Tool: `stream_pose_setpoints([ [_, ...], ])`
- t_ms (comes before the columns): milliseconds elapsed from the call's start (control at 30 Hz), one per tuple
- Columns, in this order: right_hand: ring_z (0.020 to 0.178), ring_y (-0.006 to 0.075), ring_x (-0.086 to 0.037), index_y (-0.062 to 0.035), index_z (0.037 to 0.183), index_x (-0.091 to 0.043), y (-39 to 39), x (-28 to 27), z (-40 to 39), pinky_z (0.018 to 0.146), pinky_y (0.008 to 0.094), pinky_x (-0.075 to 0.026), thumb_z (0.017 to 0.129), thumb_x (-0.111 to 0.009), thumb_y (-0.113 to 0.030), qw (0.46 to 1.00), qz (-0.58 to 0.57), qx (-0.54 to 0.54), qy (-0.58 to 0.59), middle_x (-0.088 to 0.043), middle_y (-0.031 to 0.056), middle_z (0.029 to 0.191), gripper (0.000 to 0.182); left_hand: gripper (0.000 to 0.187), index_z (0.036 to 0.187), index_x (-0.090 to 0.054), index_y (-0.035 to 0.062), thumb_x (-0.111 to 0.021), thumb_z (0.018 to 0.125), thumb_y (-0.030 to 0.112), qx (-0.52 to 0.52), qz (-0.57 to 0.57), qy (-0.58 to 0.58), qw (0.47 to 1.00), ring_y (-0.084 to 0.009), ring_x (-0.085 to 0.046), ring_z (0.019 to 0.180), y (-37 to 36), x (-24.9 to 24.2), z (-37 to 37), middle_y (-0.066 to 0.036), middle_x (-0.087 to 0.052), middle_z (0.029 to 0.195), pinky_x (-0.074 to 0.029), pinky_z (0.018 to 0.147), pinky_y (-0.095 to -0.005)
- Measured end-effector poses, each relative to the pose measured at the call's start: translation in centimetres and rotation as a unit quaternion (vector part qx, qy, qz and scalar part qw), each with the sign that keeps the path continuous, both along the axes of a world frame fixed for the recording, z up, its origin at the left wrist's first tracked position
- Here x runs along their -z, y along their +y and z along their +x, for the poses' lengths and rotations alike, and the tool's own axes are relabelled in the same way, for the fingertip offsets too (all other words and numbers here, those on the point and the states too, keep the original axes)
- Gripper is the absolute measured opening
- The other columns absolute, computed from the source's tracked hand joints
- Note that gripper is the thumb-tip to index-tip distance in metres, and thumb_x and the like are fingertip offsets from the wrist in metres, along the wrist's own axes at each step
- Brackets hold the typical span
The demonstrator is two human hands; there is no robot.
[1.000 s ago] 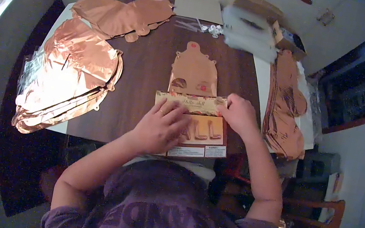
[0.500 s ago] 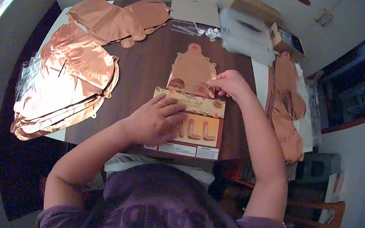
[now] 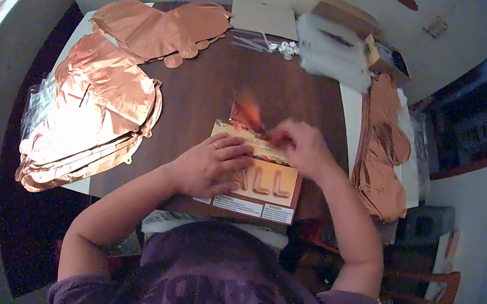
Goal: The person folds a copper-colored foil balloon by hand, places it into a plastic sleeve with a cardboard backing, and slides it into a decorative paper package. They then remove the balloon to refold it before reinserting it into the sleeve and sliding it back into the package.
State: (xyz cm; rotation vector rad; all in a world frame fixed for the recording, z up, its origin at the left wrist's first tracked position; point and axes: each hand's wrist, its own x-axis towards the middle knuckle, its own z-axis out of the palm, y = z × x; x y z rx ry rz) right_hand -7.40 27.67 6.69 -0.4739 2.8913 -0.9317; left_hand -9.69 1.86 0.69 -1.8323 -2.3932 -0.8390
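A printed package with large letters ending in "ALL" (image 3: 274,182) lies flat at the table's near edge. Across its left part and header rests my left hand (image 3: 212,165), fingers spread, a ring on one finger. My right hand (image 3: 297,145) is bent and blurred over the header's upper right, its fingers closed on a copper foil piece. That foil (image 3: 247,112) is folded and smeared by motion, just above the package's top edge. How far it reaches into the package cannot be made out.
Copper foil stacks (image 3: 101,107) lie at the left, with more foil (image 3: 161,30) behind them. Further foil pieces (image 3: 380,150) lie at the right. Small white items (image 3: 288,48), clear plastic bags (image 3: 330,50) and an open box (image 3: 387,57) stand at the back.
The foil that lay flat above the package is now folded down and blurred. My right hand has moved down and slightly inward over the header. My left hand has stayed on the package.
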Motion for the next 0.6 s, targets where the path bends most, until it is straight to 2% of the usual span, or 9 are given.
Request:
stream_pose_setpoints([
  [67,0.096,0.0292,-0.067,-0.0010,0.100,-0.064,1.0,3.1,2.1,0.085,0.0381,-0.054,0.074,-0.066,-0.001,0.975,0.062,-0.121,0.178,-0.069,0.0140,0.102,0.026,0.047,0.119,-0.061,0.0063,-0.067,0.082,0.034,0.027,-0.033,-0.046,0.998,-0.0365,-0.050,0.121,-0.3,0.6,-0.5,-0.016,-0.059,0.121,-0.034,0.109,-0.0490],
  [100,0.100,0.0298,-0.067,-0.0019,0.101,-0.064,1.2,3.8,2.9,0.087,0.0390,-0.054,0.072,-0.066,0.001,0.944,0.093,-0.178,0.264,-0.069,0.0133,0.105,0.029,0.046,0.115,-0.062,0.0064,-0.069,0.080,0.034,0.018,-0.006,-0.023,1.000,-0.0366,-0.051,0.118,-0.3,0.5,-0.4,-0.016,-0.059,0.118,-0.035,0.108,-0.0486],
  [167,0.099,0.0306,-0.067,-0.0040,0.100,-0.065,1.9,4.5,4.1,0.087,0.0402,-0.055,0.074,-0.064,-0.004,0.950,0.083,-0.148,0.260,-0.069,0.0129,0.107,0.026,0.044,0.108,-0.063,0.0066,-0.072,0.075,0.035,0.004,0.049,0.022,0.999,-0.0368,-0.053,0.112,0.0,0.2,-0.2,-0.016,-0.061,0.113,-0.038,0.105,-0.0479],
  [267,0.100,0.0317,-0.067,-0.0036,0.101,-0.065,2.0,4.7,4.8,0.088,0.0410,-0.055,0.075,-0.064,-0.007,0.955,0.066,-0.132,0.257,-0.069,0.0139,0.108,0.026,0.055,0.113,-0.060,0.0059,-0.076,0.069,0.036,-0.065,0.062,-0.027,0.996,-0.0373,-0.054,0.112,-0.5,-0.6,0.1,-0.016,-0.060,0.115,-0.036,0.106,-0.0502],
  [367,0.100,0.0331,-0.067,-0.0012,0.104,-0.064,2.1,4.3,5.1,0.089,0.0417,-0.055,0.073,-0.067,-0.013,0.959,0.051,-0.137,0.243,-0.068,0.0162,0.108,0.033,0.075,0.131,-0.051,0.0053,-0.077,0.068,0.038,-0.125,0.124,0.063,0.982,-0.0394,-0.047,0.125,-1.0,-0.1,0.3,-0.021,-0.053,0.129,-0.030,0.111,-0.0535],
  [400,0.100,0.0336,-0.067,-0.0004,0.105,-0.063,2.1,4.0,5.3,0.089,0.0420,-0.054,0.072,-0.068,-0.015,0.961,0.045,-0.141,0.236,-0.068,0.0171,0.108,0.036,0.081,0.135,-0.047,0.0052,-0.076,0.069,0.041,-0.124,0.099,0.075,0.985,-0.0402,-0.044,0.128,-0.8,-0.8,0.1,-0.022,-0.049,0.134,-0.028,0.112,-0.0542],
  [500,0.122,0.0368,-0.055,0.0004,0.117,-0.058,2.0,2.4,6.0,0.106,0.0473,-0.042,0.069,-0.077,-0.026,0.982,0.056,-0.142,0.113,-0.059,0.0232,0.126,0.058,0.095,0.145,-0.036,0.0058,-0.071,0.071,0.053,-0.095,-0.005,0.094,0.991,-0.0430,-0.034,0.137,-0.6,-2.1,-0.9,-0.024,-0.038,0.147,-0.023,0.114,-0.0569],
  [567,0.131,0.0364,-0.045,0.0009,0.126,-0.052,0.3,-0.1,7.7,0.112,0.0497,-0.032,0.068,-0.078,-0.036,0.978,0.152,-0.130,0.050,-0.051,0.0237,0.135,0.074,0.101,0.148,-0.032,0.0070,-0.065,0.072,0.065,-0.042,-0.117,0.079,0.989,-0.0455,-0.028,0.140,-1.0,0.0,-1.7,-0.025,-0.030,0.153,-0.020,0.114,-0.0591],
  [600,0.136,0.0362,-0.040,0.0011,0.131,-0.049,-0.7,-1.0,8.8,0.115,0.0509,-0.027,0.068,-0.079,-0.042,0.972,0.200,-0.124,0.017,-0.047,0.0240,0.140,0.082,0.100,0.149,-0.032,0.0079,-0.063,0.073,0.066,-0.050,-0.110,0.060,0.991,-0.0453,-0.028,0.141,-1.1,0.0,-1.4,-0.024,-0.030,0.153,-0.020,0.114,-0.0591],
])
